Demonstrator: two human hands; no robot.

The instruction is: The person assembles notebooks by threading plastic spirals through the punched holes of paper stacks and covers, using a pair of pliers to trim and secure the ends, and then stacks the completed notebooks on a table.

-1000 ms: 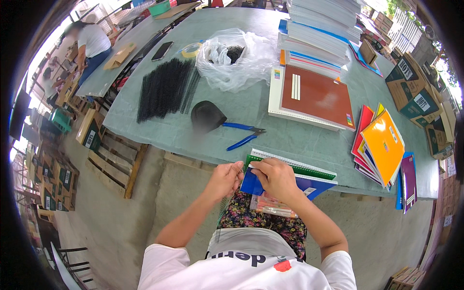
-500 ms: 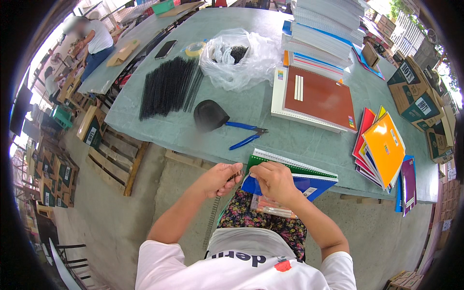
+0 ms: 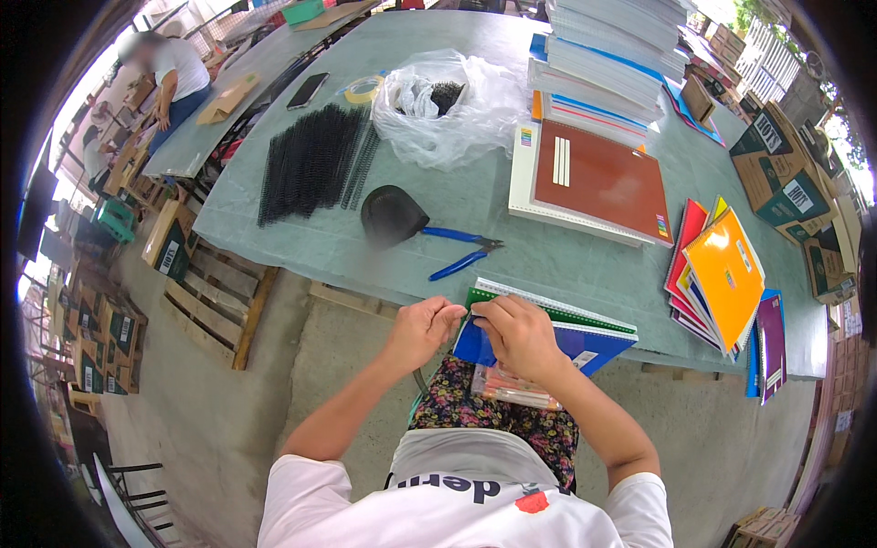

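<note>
Under right hand (image 3: 518, 336): we grasp blue notebook (image 3: 571, 341) near left end, green cover (image 3: 580, 321) beyond. Beside grip, left hand (image 3: 425, 331) pinched on spiral coil (image 3: 419, 380), blurred below. Blue pliers (image 3: 459, 265) ahead.

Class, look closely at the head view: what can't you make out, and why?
- Head view: whatever the left hand may pinch, hidden by its own curled fingers.
- Head view: part of the blue notebook cover, behind the right hand.
- Head view: the upper end of the tall notebook stack, cut off by the top edge.
- Head view: the clear plastic bag's full contents, partly hidden by its folds.
</note>
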